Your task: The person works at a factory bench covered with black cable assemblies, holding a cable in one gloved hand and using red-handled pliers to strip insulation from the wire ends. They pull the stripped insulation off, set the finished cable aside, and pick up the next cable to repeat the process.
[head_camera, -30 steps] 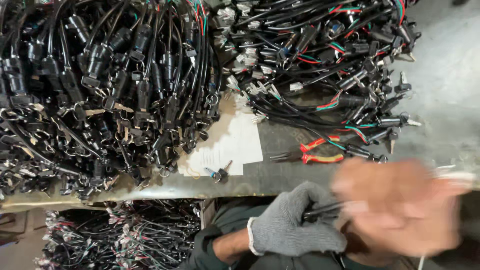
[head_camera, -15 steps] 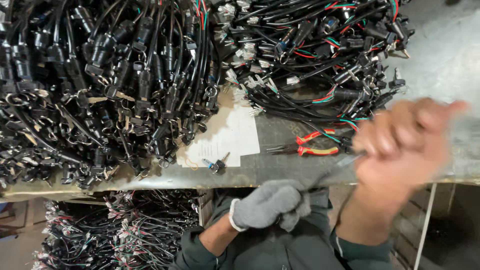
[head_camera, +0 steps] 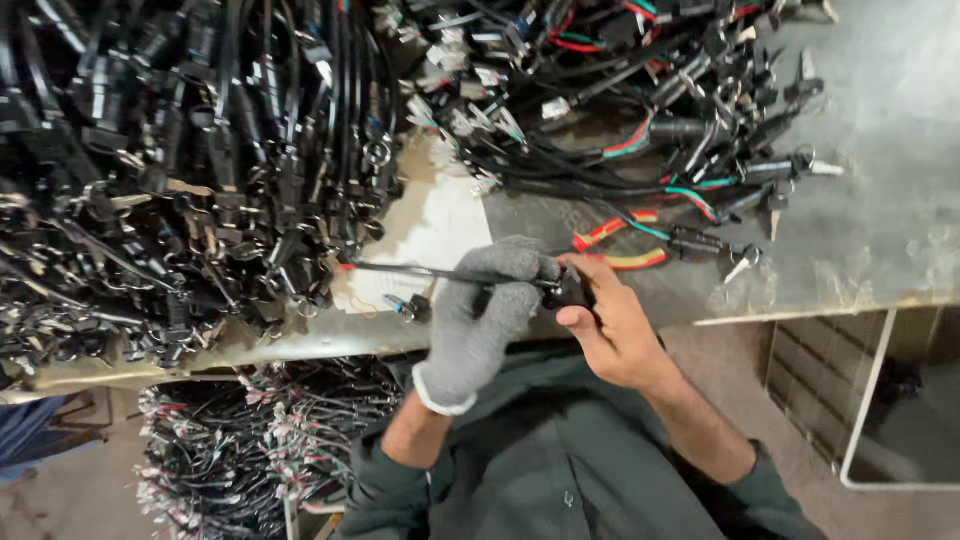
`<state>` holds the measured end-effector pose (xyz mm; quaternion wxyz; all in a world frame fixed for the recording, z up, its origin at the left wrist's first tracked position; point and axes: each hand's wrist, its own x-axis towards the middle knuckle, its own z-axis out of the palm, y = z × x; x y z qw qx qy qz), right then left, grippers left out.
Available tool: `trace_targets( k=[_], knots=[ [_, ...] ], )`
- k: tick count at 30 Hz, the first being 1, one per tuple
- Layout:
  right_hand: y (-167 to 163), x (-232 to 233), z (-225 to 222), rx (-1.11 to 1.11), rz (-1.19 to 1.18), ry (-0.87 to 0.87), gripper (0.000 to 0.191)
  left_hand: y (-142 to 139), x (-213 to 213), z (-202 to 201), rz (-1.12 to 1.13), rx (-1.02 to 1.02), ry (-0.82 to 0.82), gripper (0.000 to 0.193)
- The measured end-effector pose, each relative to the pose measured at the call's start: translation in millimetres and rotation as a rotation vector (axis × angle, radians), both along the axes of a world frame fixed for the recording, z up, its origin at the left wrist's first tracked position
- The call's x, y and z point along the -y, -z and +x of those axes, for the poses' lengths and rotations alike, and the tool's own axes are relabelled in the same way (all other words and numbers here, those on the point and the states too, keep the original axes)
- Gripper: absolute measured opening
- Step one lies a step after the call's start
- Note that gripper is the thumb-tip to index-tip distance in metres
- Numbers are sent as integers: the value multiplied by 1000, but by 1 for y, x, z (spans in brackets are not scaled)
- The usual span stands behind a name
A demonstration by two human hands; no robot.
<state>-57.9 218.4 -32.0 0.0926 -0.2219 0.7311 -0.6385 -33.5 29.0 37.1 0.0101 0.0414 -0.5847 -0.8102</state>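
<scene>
Where half a second ago the bare right hand (head_camera: 612,330) was raised in a fist to the right of the work and the gloved left hand (head_camera: 480,310) sat curled low at the near edge, both have now come together over the front of the bench (head_camera: 860,250). The left hand, in a grey knit glove, is closed around a thin black cable (head_camera: 420,272) that runs out leftward toward the big heap; the right hand pinches the black connector (head_camera: 568,290) at that cable's right end, thumb and fingers clamped on it. So one harness has been drawn clear of the stock and sits between the two hands, just above the near edge, which suggests the pull is over and the piece is held for close handling.

Just left of the gloved hand lies a small black key-like part (head_camera: 408,306) on a white paper sheet (head_camera: 440,225). Beyond the hands, red-handled pliers (head_camera: 620,245) rest on the metal. Farther off, a dense pile of black harnesses (head_camera: 180,170) fills the left, a looser tangle with red and green wires (head_camera: 640,110) the far right. Below the bench edge, more bundles (head_camera: 250,440) hang
</scene>
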Motion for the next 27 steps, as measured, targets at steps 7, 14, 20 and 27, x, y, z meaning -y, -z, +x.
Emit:
trace_targets(
  k=[7,14,20,27],
  knots=[
    [-18,-4,-4,-342,131,58,42,-4,7,0,-42,76,-37,69],
    [-23,-1,-6,-278,155,7,57,-14,21,-14,-509,-40,245,69],
    [-11,6,7,-56,129,132,41,7,17,-5,-807,-231,136,54],
    [-7,9,2,366,-70,138,32,12,-1,-2,-1080,-329,84,47]
  ],
)
